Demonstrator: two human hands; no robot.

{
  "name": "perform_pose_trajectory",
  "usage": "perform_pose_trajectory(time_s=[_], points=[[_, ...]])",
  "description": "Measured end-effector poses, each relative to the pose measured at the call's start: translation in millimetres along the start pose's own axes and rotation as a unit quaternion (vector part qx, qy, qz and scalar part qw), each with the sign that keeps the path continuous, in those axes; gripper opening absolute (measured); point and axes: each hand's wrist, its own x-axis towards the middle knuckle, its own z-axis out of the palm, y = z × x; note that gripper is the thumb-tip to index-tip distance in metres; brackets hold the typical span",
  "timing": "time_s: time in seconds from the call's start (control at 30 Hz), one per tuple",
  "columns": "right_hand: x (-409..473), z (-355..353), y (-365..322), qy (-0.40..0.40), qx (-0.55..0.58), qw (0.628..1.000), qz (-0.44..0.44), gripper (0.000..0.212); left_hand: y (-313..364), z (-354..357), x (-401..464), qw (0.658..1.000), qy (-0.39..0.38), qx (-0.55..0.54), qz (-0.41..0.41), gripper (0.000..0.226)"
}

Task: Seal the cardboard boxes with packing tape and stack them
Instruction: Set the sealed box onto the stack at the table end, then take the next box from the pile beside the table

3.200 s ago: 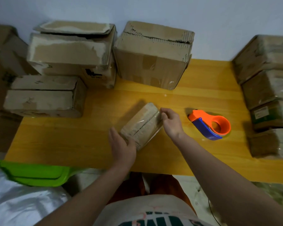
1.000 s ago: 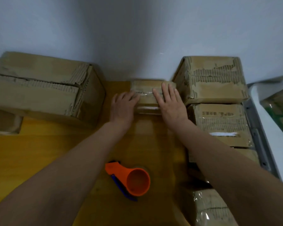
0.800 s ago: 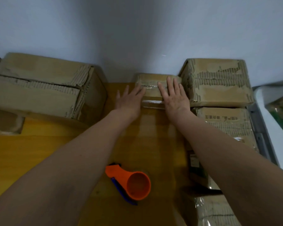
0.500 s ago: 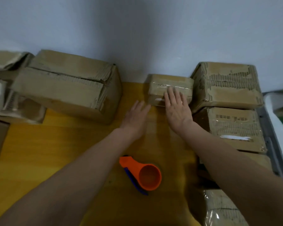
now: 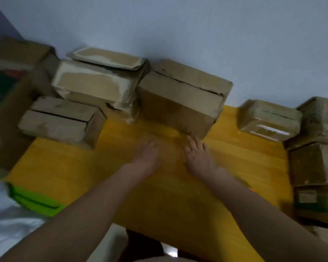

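1. Left hand (image 5: pixel 147 155) and right hand (image 5: pixel 198 157): fingers (image 5: pixel 194 141) spread, empty, low over the yellow wooden table (image 5: pixel 64 167), centre frame.
2. Large brown untaped cardboard box (image 5: pixel 180 97), just beyond the right fingertips: probably light, stiff, flaps loose; best gripped by both side walls.
3. Small tape-wrapped cardboard box (image 5: pixel 269 118), upper right, beside the stacked boxes (image 5: pixel 318 148).
4. Change: hands have left the small box; view has swung left.

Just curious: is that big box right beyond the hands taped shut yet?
Not sealed, it seems: the big box shows a dark gap along its top flaps; no tape visible there.
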Motion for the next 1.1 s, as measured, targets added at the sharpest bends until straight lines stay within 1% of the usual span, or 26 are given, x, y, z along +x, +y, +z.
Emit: perform_pose_trajectory(time_s=[0.2,0.27,0.33,0.4,0.47,0.57,0.67,0.8,0.93,1.1], points=[[29,-19,-115,-0.003,0.035,0.999,-0.038,0.064,-120,-17,-46,0.998,0.052,-0.010,-0.043,0.052],[37,-27,-147,-0.014,0.043,0.998,-0.051,0.068,-154,-20,-58,0.996,0.061,-0.034,-0.063,0.052],[45,-36,-177,-0.024,0.050,0.996,-0.063,0.072,-184,-26,-69,0.990,0.090,-0.071,-0.084,0.051],[54,-45,-202,-0.033,0.068,0.995,-0.071,0.074,-211,-32,-77,0.978,0.132,-0.113,-0.114,0.051],[64,-53,-223,-0.039,0.093,0.992,-0.073,0.075,-236,-37,-81,0.966,0.152,-0.141,-0.156,0.056],[81,-64,-247,-0.040,0.125,0.989,-0.073,0.077,-272,-42,-78,0.957,0.158,-0.122,-0.209,0.065],[103,-75,-266,-0.025,0.146,0.986,-0.080,0.078,-304,-47,-67,0.951,0.153,-0.124,-0.238,0.067],[132,-88,-285,0.000,0.144,0.985,-0.099,0.078,-335,-52,-49,0.947,0.123,-0.144,-0.259,0.065],[160,-89,-301,-0.011,0.157,0.984,-0.086,0.075,-359,-60,-31,0.945,0.117,-0.129,-0.277,0.066],[175,-75,-306,-0.021,0.179,0.981,-0.072,0.075,-385,-65,-10,0.935,0.120,-0.149,-0.300,0.068]])
